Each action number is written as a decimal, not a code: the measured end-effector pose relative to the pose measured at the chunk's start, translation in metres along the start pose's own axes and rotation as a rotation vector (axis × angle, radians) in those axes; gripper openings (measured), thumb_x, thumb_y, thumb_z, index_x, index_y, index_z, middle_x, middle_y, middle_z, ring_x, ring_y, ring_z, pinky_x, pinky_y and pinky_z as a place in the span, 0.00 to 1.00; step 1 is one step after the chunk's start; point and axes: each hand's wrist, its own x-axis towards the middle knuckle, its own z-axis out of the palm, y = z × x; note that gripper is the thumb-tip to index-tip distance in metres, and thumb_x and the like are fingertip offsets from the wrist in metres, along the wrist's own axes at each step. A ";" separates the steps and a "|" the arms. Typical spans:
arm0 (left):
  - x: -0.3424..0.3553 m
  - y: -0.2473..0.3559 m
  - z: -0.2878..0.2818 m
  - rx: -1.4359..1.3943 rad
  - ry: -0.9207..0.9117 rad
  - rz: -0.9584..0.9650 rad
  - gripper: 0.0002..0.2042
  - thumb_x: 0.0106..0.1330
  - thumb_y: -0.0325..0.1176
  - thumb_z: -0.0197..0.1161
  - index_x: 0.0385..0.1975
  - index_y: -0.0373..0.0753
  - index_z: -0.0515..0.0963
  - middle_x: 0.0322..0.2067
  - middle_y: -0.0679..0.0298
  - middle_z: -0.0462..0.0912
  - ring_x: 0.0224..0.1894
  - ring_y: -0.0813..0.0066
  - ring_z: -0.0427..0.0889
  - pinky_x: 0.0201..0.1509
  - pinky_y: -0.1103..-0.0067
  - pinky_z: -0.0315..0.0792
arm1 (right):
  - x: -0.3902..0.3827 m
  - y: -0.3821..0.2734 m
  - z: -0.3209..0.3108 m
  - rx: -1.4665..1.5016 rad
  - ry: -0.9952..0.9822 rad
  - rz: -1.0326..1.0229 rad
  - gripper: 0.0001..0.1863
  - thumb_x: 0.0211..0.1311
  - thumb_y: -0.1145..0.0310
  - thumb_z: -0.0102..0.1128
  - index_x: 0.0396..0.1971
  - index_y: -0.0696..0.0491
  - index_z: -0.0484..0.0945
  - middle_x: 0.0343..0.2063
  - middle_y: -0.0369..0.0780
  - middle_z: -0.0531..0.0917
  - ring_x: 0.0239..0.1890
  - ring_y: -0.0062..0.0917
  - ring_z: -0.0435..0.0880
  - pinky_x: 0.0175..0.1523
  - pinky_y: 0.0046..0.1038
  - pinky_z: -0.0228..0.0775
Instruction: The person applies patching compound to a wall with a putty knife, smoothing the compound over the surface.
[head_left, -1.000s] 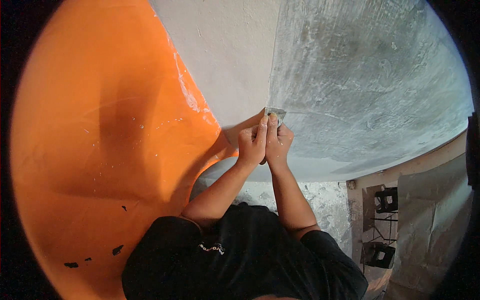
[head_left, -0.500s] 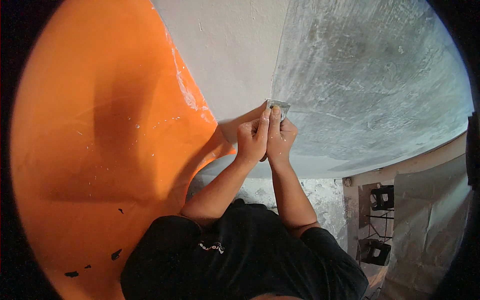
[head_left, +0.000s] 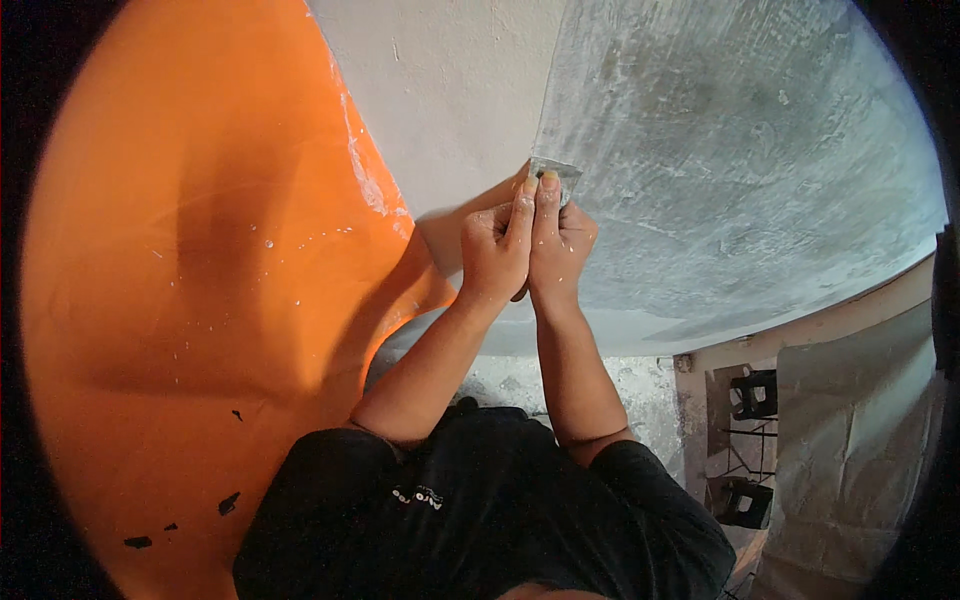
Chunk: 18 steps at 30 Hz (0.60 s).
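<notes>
My left hand [head_left: 494,242] and my right hand [head_left: 557,248] are closed side by side around a putty knife [head_left: 557,166]. Both thumbs, dusted white, press along the top of the knife toward its flat metal blade. The blade's edge meets the wall where the smooth pale strip [head_left: 450,85] borders the rough grey streaked patch [head_left: 710,170]. Below my fists a dark end of the handle pokes out; the rest of it is hidden in my grip.
A large orange panel [head_left: 225,250] with white specks and dark chips fills the left side. At the lower right are black stools [head_left: 754,394] and a hanging grey-brown sheet [head_left: 850,450]. Whitish, patchy flooring [head_left: 650,400] shows beyond my right forearm.
Both hands and the putty knife have moved up along the border between the pale strip and the grey patch. The two-handed grip is the same.
</notes>
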 end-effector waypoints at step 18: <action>-0.108 -0.125 -0.045 -0.087 -0.590 -1.041 0.30 0.72 0.57 0.43 0.27 0.33 0.77 0.22 0.64 0.80 0.23 0.75 0.81 0.26 0.76 0.75 | -0.115 0.081 -0.100 0.084 -0.059 0.629 0.22 0.70 0.53 0.51 0.18 0.51 0.69 0.08 0.34 0.69 0.09 0.19 0.67 0.15 0.22 0.57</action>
